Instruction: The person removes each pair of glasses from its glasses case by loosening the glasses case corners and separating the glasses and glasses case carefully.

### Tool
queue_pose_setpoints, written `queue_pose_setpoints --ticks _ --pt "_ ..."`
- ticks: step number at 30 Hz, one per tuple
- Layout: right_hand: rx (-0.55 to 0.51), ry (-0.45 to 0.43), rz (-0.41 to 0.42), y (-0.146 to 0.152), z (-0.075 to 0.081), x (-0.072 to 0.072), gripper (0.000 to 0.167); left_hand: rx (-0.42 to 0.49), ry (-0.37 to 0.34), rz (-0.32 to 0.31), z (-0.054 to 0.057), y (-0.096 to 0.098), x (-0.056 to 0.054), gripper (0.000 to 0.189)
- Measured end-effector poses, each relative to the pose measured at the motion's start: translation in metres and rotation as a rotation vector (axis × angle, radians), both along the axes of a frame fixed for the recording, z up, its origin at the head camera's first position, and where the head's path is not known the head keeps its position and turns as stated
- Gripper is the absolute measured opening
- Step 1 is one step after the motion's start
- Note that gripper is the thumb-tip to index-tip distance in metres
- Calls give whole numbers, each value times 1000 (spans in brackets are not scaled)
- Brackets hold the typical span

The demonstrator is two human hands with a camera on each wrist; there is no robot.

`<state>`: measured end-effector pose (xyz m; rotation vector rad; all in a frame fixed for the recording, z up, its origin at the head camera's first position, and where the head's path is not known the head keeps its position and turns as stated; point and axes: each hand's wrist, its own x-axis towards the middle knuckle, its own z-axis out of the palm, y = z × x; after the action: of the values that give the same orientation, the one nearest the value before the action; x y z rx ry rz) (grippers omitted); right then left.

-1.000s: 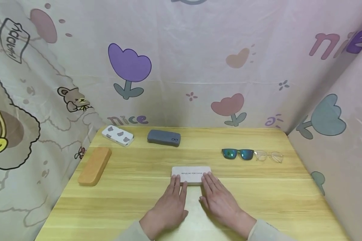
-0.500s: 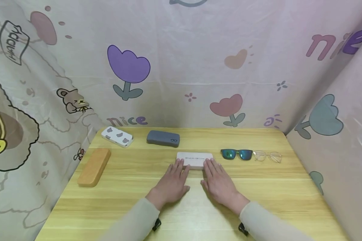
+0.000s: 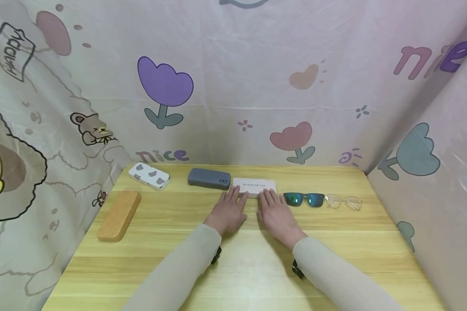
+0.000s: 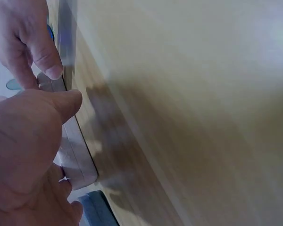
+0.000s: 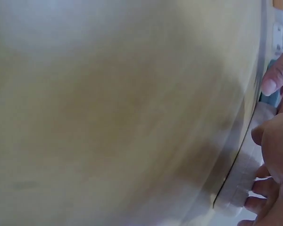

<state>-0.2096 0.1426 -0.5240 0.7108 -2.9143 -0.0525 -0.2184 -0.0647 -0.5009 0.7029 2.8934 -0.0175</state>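
At the extended, slightly spread fingers of the left hand point(image 3: 228, 211) and right hand point(image 3: 276, 215), the white case point(image 3: 254, 183) is lying touched along its near edge, its long axis running from left fingers to right.

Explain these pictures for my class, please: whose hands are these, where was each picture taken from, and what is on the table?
There is no machine here, just a person's bare hands. The wide picture is taken from the head; the two close ones, from each wrist. The left hand and right hand touch a flat white rectangular case with printed lettering; neither is curled round it. Also on the yellow wood-grain table lie a blue-grey oblong case, a white rounded case with grey patches, an orange-tan oblong case, dark-framed sunglasses with blue-green lenses and clear thin-framed glasses.
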Motion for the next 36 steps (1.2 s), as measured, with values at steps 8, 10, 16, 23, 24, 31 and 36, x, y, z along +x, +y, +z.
queue_pose_setpoints --ticks 8,10,16,23,24,31,36 --pt "-16 -66 -58 -6 -3 -16 65 4 -60 54 6 -4 -18 79" --pt "-14 -77 -65 -7 -2 -19 65 3 -64 52 7 -5 -21 78" --pt "-9 -111 -86 -10 -1 -24 67 19 -53 76 7 -11 -23 77" --pt "-19 -126 -98 -9 1 -25 68 127 -22 159 6 -32 -15 79" --pt "-20 -123 -100 -9 0 -25 69 147 -15 169 6 -36 -14 79" --pt "-41 -91 -105 -11 -2 -26 72 288 54 274 4 -73 5 76" --pt "-56 -78 -102 -12 -2 -26 71 332 70 380 6 -123 24 77"
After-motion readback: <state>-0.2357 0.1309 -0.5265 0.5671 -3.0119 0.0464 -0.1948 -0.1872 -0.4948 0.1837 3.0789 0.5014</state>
